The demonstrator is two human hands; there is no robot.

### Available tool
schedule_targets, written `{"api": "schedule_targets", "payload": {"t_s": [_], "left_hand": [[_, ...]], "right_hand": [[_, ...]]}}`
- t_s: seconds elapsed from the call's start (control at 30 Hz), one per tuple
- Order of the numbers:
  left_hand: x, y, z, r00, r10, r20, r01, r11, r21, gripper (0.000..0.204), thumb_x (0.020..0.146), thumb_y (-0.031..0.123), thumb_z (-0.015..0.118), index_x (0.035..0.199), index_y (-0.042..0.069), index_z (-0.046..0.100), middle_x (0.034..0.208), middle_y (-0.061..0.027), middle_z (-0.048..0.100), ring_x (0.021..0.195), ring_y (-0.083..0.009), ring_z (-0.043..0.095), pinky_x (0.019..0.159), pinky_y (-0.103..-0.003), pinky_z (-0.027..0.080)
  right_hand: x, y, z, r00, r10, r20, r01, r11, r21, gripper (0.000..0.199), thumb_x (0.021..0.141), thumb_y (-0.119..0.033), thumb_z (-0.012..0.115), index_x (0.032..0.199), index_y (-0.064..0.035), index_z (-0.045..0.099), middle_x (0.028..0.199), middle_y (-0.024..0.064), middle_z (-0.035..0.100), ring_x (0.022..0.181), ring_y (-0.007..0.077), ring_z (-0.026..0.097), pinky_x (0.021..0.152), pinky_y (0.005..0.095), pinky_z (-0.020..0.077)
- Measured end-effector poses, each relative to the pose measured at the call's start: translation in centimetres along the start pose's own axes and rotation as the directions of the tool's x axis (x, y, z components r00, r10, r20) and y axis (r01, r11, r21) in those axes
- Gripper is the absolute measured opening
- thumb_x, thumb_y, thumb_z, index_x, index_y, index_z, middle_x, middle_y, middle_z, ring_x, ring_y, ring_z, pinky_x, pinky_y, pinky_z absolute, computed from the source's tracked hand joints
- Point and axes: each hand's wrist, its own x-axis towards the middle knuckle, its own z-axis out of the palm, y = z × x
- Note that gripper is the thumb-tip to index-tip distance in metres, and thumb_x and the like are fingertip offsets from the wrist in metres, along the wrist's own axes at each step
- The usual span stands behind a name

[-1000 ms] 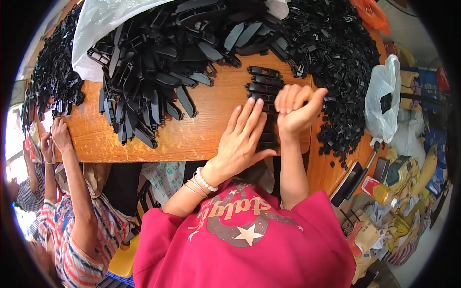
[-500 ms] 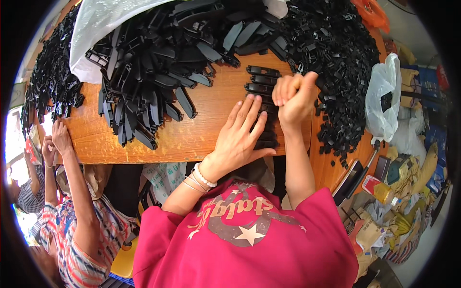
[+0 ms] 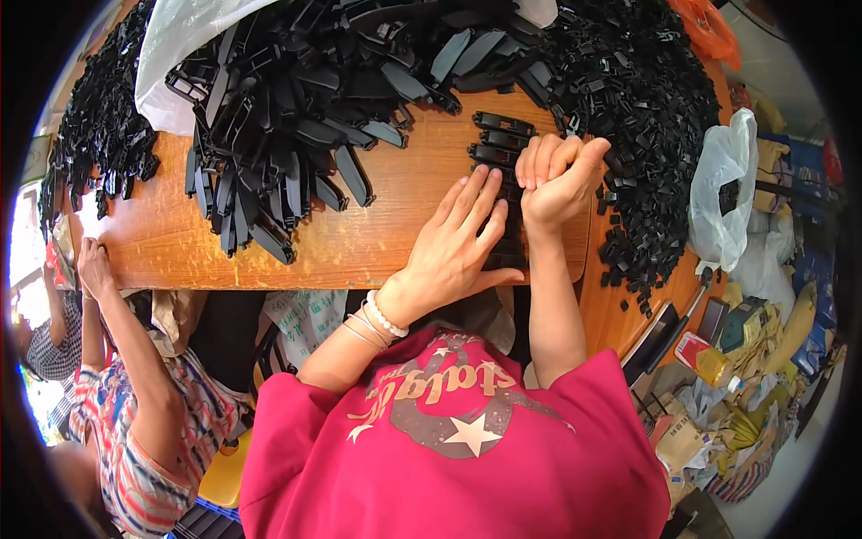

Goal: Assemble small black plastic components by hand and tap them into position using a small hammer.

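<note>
A row of long black plastic parts lies side by side on the wooden table in front of me. My left hand rests flat on this row, palm down, with fingers stretched and touching the pieces. My right hand is curled into a fist at the row's right side, thumb raised. Whatever lies inside its fingers, if anything, is hidden. Both hands cover the middle and nearer pieces. Beyond my left hand spreads a big heap of similar long black parts.
Small black plastic pieces form a large pile at right on the table. A clear plastic bag hangs near the right edge. Another person's hand is at the far left, beside a further black heap. A bottle stands lower right.
The whole view has shifted slightly. My hands keep nearly the same pose over the row, with the right fist still beside it. The other person's hands at left have moved.
</note>
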Motion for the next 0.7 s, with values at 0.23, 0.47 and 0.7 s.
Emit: {"api": "schedule_targets", "payload": {"t_s": [0.23, 0.47, 0.7], "left_hand": [[-0.1, -0.1, -0.4, 0.999, -0.014, -0.052, 0.012, 1.0, -0.022, 0.095, 0.063, 0.058, 0.077, 0.125, -0.007, 0.046, 0.143, -0.028, 0.034, 0.137, -0.0427, 0.03, 0.113, -0.052, 0.024], [1.0, -0.6, 0.1, 0.999, -0.024, -0.03, 0.023, 1.0, -0.019, 0.105, 0.064, 0.071, 0.067, 0.125, -0.011, 0.045, 0.139, -0.0358, 0.034, 0.135, -0.0475, 0.028, 0.114, -0.052, 0.021], [1.6, -0.7, -0.1, 0.999, 0.01, -0.049, -0.012, 0.999, -0.043, 0.103, 0.064, 0.071, 0.066, 0.123, -0.012, 0.048, 0.139, -0.0376, 0.034, 0.134, -0.0496, 0.028, 0.114, -0.052, 0.021]], "right_hand": [[0.7, -0.4, -0.1, 0.993, 0.091, -0.081, -0.078, 0.985, 0.152, 0.063, 0.102, -0.052, 0.021, 0.052, -0.0142, 0.023, 0.042, -0.0005, 0.025, 0.035, 0.0112, 0.024, 0.034, 0.0252, 0.024], [1.3, 0.3, 0.5, 0.996, 0.078, -0.049, -0.075, 0.995, 0.072, 0.062, 0.102, -0.051, 0.024, 0.052, -0.0146, 0.022, 0.041, -0.0006, 0.024, 0.034, 0.0115, 0.022, 0.033, 0.0246, 0.0221], [1.5, 0.3, 1.3, 0.999, -0.027, 0.039, 0.031, 0.992, -0.123, 0.06, 0.104, -0.045, 0.024, 0.054, -0.0121, 0.024, 0.043, -0.0005, 0.028, 0.036, 0.0098, 0.026, 0.035, 0.0236, 0.025]]}}
